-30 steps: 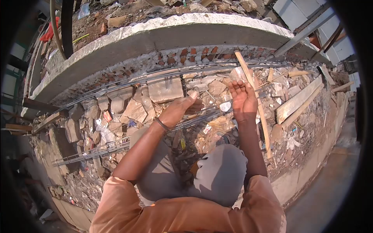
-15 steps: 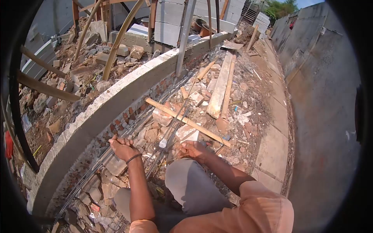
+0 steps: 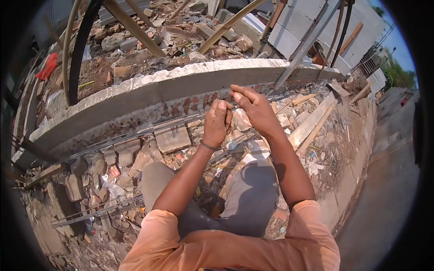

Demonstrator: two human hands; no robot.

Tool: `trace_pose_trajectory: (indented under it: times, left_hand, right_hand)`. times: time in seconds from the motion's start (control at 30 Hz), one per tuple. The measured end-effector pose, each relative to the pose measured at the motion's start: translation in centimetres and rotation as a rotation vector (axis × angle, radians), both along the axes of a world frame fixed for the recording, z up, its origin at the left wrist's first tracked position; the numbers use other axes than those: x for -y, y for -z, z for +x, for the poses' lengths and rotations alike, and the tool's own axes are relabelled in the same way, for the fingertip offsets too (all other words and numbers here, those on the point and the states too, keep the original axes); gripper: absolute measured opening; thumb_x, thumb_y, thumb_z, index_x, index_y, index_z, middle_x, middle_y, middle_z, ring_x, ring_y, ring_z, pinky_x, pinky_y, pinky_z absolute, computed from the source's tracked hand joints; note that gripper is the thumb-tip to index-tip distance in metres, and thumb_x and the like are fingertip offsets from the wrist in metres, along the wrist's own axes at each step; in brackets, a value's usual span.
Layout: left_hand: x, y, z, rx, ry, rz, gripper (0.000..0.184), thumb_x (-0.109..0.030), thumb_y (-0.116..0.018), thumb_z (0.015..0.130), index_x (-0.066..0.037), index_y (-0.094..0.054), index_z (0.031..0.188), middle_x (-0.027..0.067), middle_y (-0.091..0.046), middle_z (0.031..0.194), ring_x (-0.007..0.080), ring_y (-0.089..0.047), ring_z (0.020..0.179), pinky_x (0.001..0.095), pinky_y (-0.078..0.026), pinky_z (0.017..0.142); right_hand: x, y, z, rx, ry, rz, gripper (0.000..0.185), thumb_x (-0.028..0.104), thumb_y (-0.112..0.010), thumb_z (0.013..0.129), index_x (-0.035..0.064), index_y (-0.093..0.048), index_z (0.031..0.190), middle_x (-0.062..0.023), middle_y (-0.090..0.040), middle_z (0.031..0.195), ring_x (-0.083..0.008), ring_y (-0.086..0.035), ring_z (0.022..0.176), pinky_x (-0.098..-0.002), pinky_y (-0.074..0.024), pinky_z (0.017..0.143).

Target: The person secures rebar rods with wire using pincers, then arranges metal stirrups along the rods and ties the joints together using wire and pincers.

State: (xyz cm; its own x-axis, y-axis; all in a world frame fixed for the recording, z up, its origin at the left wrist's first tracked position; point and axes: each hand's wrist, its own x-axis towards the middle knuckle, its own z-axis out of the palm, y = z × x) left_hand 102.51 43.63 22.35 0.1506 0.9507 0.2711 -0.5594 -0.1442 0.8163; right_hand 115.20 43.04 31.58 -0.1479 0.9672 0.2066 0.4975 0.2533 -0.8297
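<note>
My left hand (image 3: 217,123), with a dark band on its wrist, is closed, thumb pressed against curled fingers. Close by on its right, my right hand (image 3: 254,110) is pinched, its fingertips near the left hand's. Whatever the fingers hold, if anything, is too small or hidden to make out. Both hands are raised over long thin steel bars (image 3: 131,141) that run beside the low concrete-topped wall (image 3: 149,92). A flat stone block (image 3: 173,138) lies below and left of my left hand. My knees are bent beneath my forearms.
Broken bricks and stones cover the ground. A second bundle of steel bars (image 3: 101,210) lies at lower left. A long plank (image 3: 312,121) rests on the rubble at right. Slanted poles (image 3: 135,27) stand behind the wall. A grey wall (image 3: 389,158) rises on the right.
The view has swung left, towards the low wall. My hands, apart before, have come close together in front of it, and the right has lifted from near the knee.
</note>
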Motion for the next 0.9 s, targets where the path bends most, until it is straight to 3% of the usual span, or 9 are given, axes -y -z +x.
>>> trace_pose_trajectory:
  times: [0.17,0.2,0.3,0.33,0.47,0.53,0.67,0.87,0.9]
  left_hand:
    - [1.2,0.4,-1.5,-0.13,0.12,0.03,0.037,-0.039,-0.037,0.103,-0.006,-0.052,0.097,0.0,-0.048,0.062,0.0053,-0.04,0.044,0.0195,-0.033,0.041]
    - [0.7,1.7,-2.0,-0.141,0.158,0.07,0.041,-0.038,-0.035,0.104,-0.002,-0.051,0.115,0.0068,-0.057,0.085,0.008,-0.054,0.066,0.0218,-0.046,0.057]
    - [-0.3,2.8,-2.3,-0.276,-0.254,0.202,0.052,-0.039,-0.033,0.104,0.0,-0.039,0.137,0.013,-0.053,0.117,0.0138,-0.056,0.099,0.0272,-0.049,0.081]
    - [0.2,2.4,-3.4,-0.301,-0.27,0.124,0.058,-0.04,-0.032,0.104,0.0,-0.027,0.146,0.0148,-0.04,0.137,0.0199,-0.045,0.122,0.0326,-0.039,0.101]
    - [-0.1,1.3,-4.3,-0.381,-0.348,0.137,0.059,-0.043,-0.032,0.103,0.0,-0.03,0.144,0.0169,-0.038,0.141,0.025,-0.038,0.13,0.0358,-0.029,0.11]
    - [0.0,0.8,-4.5,-0.356,-0.29,0.11,0.059,-0.043,-0.032,0.103,0.0,-0.031,0.144,0.0173,-0.038,0.141,0.0251,-0.038,0.131,0.0359,-0.028,0.111]
    - [-0.4,0.5,-4.7,-0.43,-0.324,0.122,0.06,-0.045,-0.031,0.103,0.0,-0.033,0.142,0.0144,-0.051,0.124,0.0209,-0.053,0.112,0.0304,-0.043,0.097]
    - [0.2,-0.2,-4.0,-0.123,-0.339,-0.04,0.059,-0.049,-0.03,0.102,0.0,-0.042,0.133,0.0027,-0.05,0.074,0.0062,-0.043,0.05,0.0233,-0.035,0.043]
    - [0.1,0.2,-3.9,-0.143,-0.306,-0.015,0.057,-0.049,-0.03,0.102,-0.001,-0.045,0.129,0.0021,-0.049,0.072,0.0062,-0.043,0.05,0.0236,-0.035,0.044]
  right_hand:
    - [-2.1,-1.0,-3.7,-0.086,-0.065,0.004,0.035,0.021,-0.06,0.093,-0.0014,-0.061,0.12,-0.01,-0.067,0.101,-0.0149,-0.062,0.088,-0.0288,-0.0487,0.081]
    - [-2.4,-0.8,-3.9,-0.092,-0.068,-0.049,0.034,0.02,-0.061,0.092,-0.001,-0.062,0.119,-0.0096,-0.067,0.1,-0.0147,-0.062,0.087,-0.0292,-0.049,0.08]
    - [-2.8,1.2,-4.0,0.101,-0.117,0.103,0.027,0.014,-0.064,0.089,-0.0005,-0.066,0.111,-0.0104,-0.068,0.09,-0.0166,-0.063,0.08,-0.0304,-0.0499,0.072]
    - [-2.9,2.2,-4.0,0.144,-0.146,0.168,0.026,0.014,-0.064,0.088,-0.0006,-0.067,0.11,-0.0121,-0.068,0.088,-0.0195,-0.064,0.077,-0.0315,-0.05,0.07]
    - [-1.9,3.2,-5.7,0.147,-0.069,0.112,0.017,0.013,-0.066,0.085,-0.0014,-0.066,0.093,-0.0163,-0.066,0.08,-0.0294,-0.066,0.072,-0.0359,-0.0498,0.066]
    - [-1.8,3.0,-6.2,0.167,-0.046,0.165,0.017,0.015,-0.067,0.083,-0.0011,-0.062,0.081,-0.0167,-0.064,0.077,-0.0319,-0.064,0.069,-0.0387,-0.0492,0.064]
    - [-2.1,4.0,-5.9,0.183,-0.12,0.352,0.015,0.01,-0.065,0.086,-0.0005,-0.066,0.097,-0.0126,-0.062,0.079,-0.0198,-0.061,0.063,-0.0325,-0.0482,0.058]
    - [-1.6,3.2,-6.6,0.022,-0.265,0.231,0.018,0.005,-0.059,0.087,-0.0004,-0.067,0.103,-0.0122,-0.061,0.088,-0.0186,-0.062,0.058,-0.0308,-0.0482,0.049]
    - [-1.5,2.9,-6.5,0.009,-0.265,0.221,0.019,0.005,-0.059,0.088,-0.0007,-0.067,0.104,-0.0121,-0.06,0.088,-0.0182,-0.061,0.058,-0.0302,-0.0484,0.049]
